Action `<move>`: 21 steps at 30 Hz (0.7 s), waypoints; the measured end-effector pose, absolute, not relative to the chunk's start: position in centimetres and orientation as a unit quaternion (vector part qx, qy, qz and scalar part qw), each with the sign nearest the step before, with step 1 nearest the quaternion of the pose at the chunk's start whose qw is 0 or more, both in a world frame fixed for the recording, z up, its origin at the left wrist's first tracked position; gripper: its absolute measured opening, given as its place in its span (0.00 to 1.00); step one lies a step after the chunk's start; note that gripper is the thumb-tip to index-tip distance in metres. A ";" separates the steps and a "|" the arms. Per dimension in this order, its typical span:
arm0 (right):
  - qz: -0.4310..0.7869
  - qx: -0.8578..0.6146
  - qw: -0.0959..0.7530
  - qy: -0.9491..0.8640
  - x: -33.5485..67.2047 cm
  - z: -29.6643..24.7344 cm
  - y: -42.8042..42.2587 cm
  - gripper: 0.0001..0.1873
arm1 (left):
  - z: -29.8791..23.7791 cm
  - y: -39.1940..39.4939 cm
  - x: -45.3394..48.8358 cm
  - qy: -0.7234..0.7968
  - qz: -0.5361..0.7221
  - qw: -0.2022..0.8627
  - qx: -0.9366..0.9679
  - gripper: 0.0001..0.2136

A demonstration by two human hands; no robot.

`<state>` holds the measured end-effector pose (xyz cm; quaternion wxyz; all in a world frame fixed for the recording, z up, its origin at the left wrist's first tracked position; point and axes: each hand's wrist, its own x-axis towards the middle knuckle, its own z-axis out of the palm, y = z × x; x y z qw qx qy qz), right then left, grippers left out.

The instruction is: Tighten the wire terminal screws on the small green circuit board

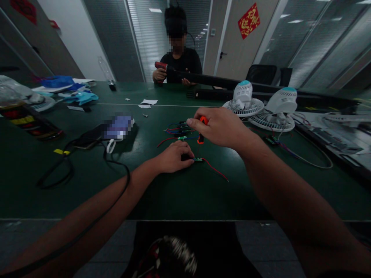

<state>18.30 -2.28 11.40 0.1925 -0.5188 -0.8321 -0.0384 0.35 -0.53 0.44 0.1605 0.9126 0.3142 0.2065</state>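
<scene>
My right hand [216,125] is closed round the orange-and-black handle of a screwdriver [201,138], held upright with its tip pointing down. Under the tip lies a small green circuit board [198,159] with a red wire [216,170] running off to the right. The thumb and fingers of my left hand [175,156] pinch the board's left end against the table. Just behind my hands are more small boards [182,138] with red and blue wires. Whether the tip touches the board is too small to make out.
White fan parts [272,112] stand at the right, near another wired board [271,140]. A phone [117,127] and black cable [69,170] lie at the left. Paper scraps [149,102] are farther back. Across the green table [162,197], a person [181,60] holds a red-and-black tool.
</scene>
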 end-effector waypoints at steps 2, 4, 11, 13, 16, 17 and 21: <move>-0.037 -0.513 0.192 -0.836 18.3 11.4 -2.2 0.18 | 0.4 -0.5 0.3 0.315 0.208 0.160 0.912 0.06; -0.038 -0.505 0.193 -0.840 18.2 11.3 -2.2 0.15 | 0.3 -0.5 0.3 0.313 0.208 0.158 0.913 0.06; -0.025 -0.487 0.208 -0.848 18.3 11.2 -2.2 0.14 | 0.1 -0.4 0.3 0.312 0.208 0.155 0.914 0.07; -0.017 -0.486 0.210 -0.848 18.2 11.3 -2.3 0.14 | 0.2 -0.5 0.3 0.314 0.207 0.156 0.913 0.06; -0.017 -0.482 0.212 -0.850 18.2 11.3 -2.3 0.14 | 0.3 -0.6 0.4 0.318 0.207 0.157 0.912 0.06; -0.017 -0.480 0.213 -0.851 18.2 11.3 -2.3 0.14 | 0.3 -0.6 0.4 0.317 0.207 0.157 0.912 0.06; -0.008 -0.479 0.217 -0.850 18.2 11.3 -2.3 0.14 | 0.3 -0.5 0.3 0.314 0.208 0.155 0.914 0.07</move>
